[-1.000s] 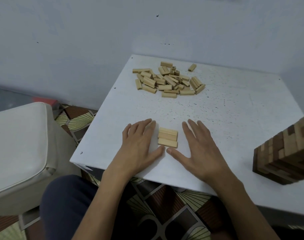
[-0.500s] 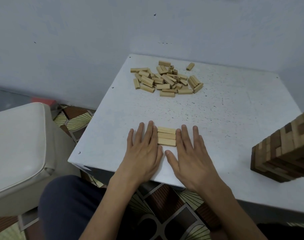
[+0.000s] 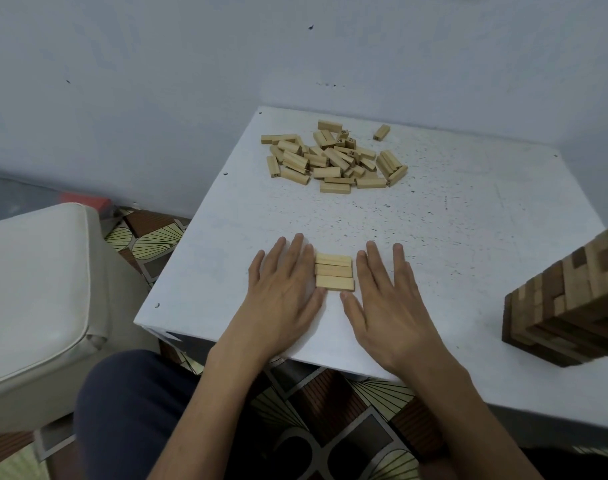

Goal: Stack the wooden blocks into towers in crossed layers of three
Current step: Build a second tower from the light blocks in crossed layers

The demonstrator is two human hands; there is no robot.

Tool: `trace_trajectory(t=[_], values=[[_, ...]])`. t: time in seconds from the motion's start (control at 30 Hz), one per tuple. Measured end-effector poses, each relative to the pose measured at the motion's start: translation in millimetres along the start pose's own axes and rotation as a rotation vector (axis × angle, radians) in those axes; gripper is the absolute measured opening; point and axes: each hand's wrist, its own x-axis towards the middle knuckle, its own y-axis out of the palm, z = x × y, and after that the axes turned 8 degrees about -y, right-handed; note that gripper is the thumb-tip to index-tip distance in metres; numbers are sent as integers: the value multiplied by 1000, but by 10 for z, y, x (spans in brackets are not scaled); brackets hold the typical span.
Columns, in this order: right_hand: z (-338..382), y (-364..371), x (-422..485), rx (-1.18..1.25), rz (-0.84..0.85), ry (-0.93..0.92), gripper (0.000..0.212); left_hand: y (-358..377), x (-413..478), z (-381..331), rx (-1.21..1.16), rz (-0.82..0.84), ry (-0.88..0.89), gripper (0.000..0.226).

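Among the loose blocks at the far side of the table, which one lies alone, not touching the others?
The single block at the far right of the pile. Bare table separates it from the rest, which touch or overlap one another.

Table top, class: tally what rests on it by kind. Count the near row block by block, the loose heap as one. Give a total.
Blocks in near row: 3
Loose heap: 1
Stray block behind heap: 1
Built tower: 1
Hands (left hand, right hand): 2
Total: 8
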Motion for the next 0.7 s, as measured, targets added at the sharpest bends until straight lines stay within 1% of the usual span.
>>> trace_trajectory(t=[0.13, 0.33, 0.57, 0.7], values=[[-70, -43, 52, 36, 1, -25, 87, -54, 90, 81, -94, -22, 29, 86], [-74, -95, 92, 55, 27, -20, 67, -106, 176, 94, -127, 11, 67, 85], [-72, -99, 74, 84, 4, -22, 69, -101, 163, 98, -139, 6, 57, 85], [-41, -108, 63, 60, 13, -9, 78, -97, 98, 73, -98, 6, 19, 93]])
